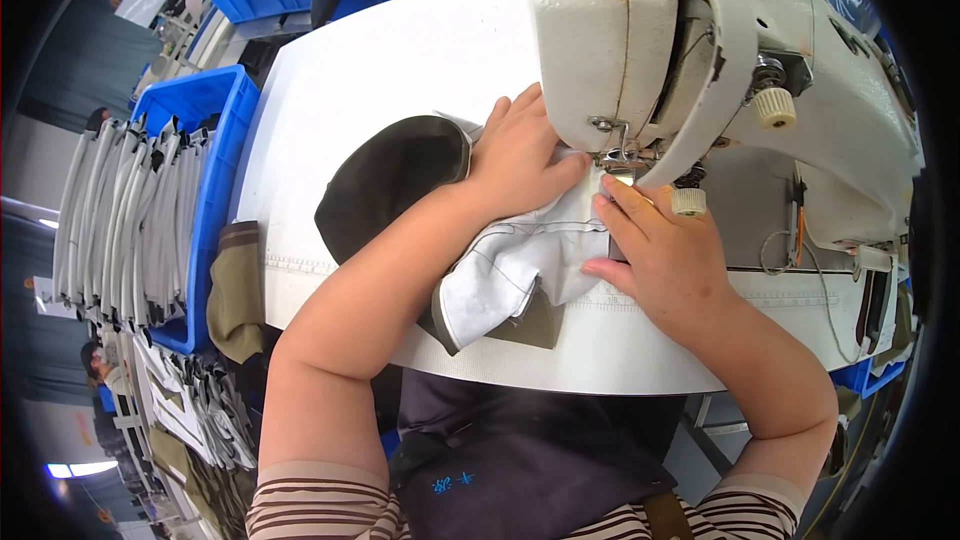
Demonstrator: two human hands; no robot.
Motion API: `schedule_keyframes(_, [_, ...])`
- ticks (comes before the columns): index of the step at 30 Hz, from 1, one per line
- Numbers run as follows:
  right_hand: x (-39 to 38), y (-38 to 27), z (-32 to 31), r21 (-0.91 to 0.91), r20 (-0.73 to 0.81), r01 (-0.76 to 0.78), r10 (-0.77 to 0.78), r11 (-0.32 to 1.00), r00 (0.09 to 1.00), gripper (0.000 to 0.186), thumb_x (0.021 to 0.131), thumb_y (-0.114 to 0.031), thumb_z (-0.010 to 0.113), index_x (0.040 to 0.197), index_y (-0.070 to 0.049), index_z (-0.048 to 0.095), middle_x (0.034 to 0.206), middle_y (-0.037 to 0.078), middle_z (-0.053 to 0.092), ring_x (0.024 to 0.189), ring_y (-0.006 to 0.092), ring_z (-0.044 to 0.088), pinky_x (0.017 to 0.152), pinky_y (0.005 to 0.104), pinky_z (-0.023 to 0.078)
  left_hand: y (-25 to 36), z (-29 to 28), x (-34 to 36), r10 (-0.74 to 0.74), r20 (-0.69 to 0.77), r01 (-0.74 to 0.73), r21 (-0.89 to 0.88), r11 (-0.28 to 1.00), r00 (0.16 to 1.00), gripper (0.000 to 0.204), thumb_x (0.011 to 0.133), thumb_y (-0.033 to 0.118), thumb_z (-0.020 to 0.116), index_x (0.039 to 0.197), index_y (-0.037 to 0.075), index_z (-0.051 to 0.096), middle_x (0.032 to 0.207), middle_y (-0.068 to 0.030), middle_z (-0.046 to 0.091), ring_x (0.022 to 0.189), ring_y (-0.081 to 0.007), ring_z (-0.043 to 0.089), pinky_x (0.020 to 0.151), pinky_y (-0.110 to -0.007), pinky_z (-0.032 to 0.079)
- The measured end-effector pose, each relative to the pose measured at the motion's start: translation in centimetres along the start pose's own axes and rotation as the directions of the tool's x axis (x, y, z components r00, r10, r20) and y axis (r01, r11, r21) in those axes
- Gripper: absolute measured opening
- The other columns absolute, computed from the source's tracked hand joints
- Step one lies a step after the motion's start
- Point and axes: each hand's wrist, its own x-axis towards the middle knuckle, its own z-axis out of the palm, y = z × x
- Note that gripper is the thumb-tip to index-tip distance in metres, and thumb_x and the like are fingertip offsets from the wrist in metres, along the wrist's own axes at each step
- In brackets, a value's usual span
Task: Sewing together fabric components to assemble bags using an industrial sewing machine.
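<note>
Head view: I see the white-lined olive fabric piece (490, 285) on the white sewing table (420, 50), one edge at the presser foot (614, 159). Left hand (515, 157) lies flat, fingers spread; right hand (665, 250) presses, thumb apart; neither visibly grips. I'd hold the cloth smooth, fingertips clear. I count one sewing machine (590, 60), one fabric piece (layers unclear), two hands.

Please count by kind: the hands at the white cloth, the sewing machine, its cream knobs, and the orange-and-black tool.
Left hand and right hand at the white cloth: 2
Sewing machine: 1
Upper cream knob and lower cream knob: 2
Orange-and-black tool: 1
Total: 6
</note>
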Motion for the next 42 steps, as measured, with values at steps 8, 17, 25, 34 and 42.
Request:
schedule_keyframes(8, [0.3,-0.2,-0.5,0.035,0.01,-0.023,0.022,0.999,1.0,0.064,0.073,-0.038,0.088,0.127,-0.009,0.068,0.12,0.002,0.064,0.104,0.0194,0.064,0.074,0.0353,0.055,-0.4,0.0,0.3,0.036,0.02,-0.034,-0.094,0.995,0.999,0.044,0.084,0.028,0.068,0.124,0.011,0.069,0.139,-0.0116,0.059,0.139,-0.033,0.045,0.111,-0.061,0.035])
schedule_keyframes(17, [0.2,0.1,0.1,0.064,0.01,-0.025,0.025,0.998,1.0,0.062,0.073,-0.037,0.087,0.127,-0.01,0.07,0.096,0.002,0.056,0.091,0.0203,0.058,0.067,0.0362,0.052,-0.9,0.3,0.7,0.069,-0.011,-0.069,-0.047,0.997,0.998,0.044,0.084,0.027,0.068,0.126,0.011,0.067,0.137,-0.011,0.059,0.137,-0.0331,0.047,0.108,-0.061,0.037])
schedule_keyframes(25, [-0.2,-0.2,-0.1,0.085,-0.021,0.014,-0.013,0.996,1.0,0.057,0.079,-0.042,0.083,0.124,-0.01,0.07,0.097,0.004,0.065,0.079,0.0224,0.06,0.075,0.0372,0.044,-0.8,-0.7,0.4,0.122,0.006,-0.121,-0.047,0.991,0.993,0.042,0.085,0.028,0.071,0.123,0.009,0.068,0.133,-0.0127,0.063,0.132,-0.0359,0.052,0.106,-0.056,0.043])
schedule_keyframes(34, [-1.9,-1.0,-0.2,0.051,-0.103,0.15,-0.144,0.987,0.984,0.041,0.081,-0.028,0.079,0.116,-0.006,0.075,0.081,0.002,0.059,0.08,0.0197,0.056,0.073,0.036,0.044,7.6,-6.0,-5.3,0.103,0.199,-0.095,-0.049,0.994,0.975,0.028,0.09,0.017,0.075,0.115,0.004,0.073,0.107,-0.0125,0.075,0.097,-0.0316,0.071,0.085,-0.039,0.055])
schedule_keyframes(42, [-0.9,0.9,-0.9,0.198,-0.023,0.075,-0.072,0.977,0.997,0.006,0.083,-0.014,0.07,0.086,-0.01,0.07,0.075,0.002,0.064,0.078,0.0228,0.063,0.075,0.0389,0.046,7.4,0.0,-5.7,0.047,-0.052,-0.036,0.188,0.981,0.998,0.018,0.082,0.012,0.079,0.098,0.008,0.071,0.091,-0.0047,0.068,0.073,-0.0217,0.071,0.064,-0.034,0.056])
